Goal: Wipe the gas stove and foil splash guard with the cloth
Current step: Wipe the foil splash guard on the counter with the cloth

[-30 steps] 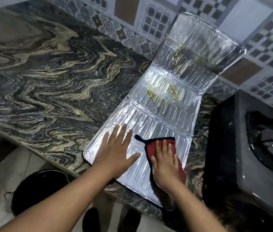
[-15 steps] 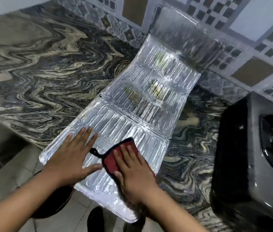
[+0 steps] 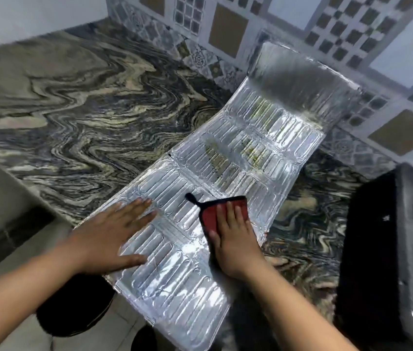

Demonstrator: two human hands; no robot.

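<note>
On the counter (image 3: 78, 117) ahead of me the foil guard (image 3: 200, 224) lies unfolded, its near panel hanging past the counter's front edge and its far panel bent up against the tiled wall (image 3: 289, 26). I see yellowish-green stains on the ribbed middle panels. The cloth (image 3: 215, 209), red with a dark border and a small dark loop at one corner, sits flat on the near panel toward its right edge. My right hand (image 3: 235, 239) presses down on it with fingers straight and close together, covering most of the cloth. My left hand (image 3: 106, 239) lies spread on the panel's left side, palm down, thumb out, holding nothing.

The counter is polished stone with swirling grey, black and cream veins, and it runs left and back to the corner of the room. The wall tiles carry a pattern of white, brown and small checkered squares. At the right edge of the view I see the stove (image 3: 402, 249), dark-sided, standing on the counter just beside the guard. Below the counter's edge there is pale floor and a dark round bin (image 3: 73, 307).
</note>
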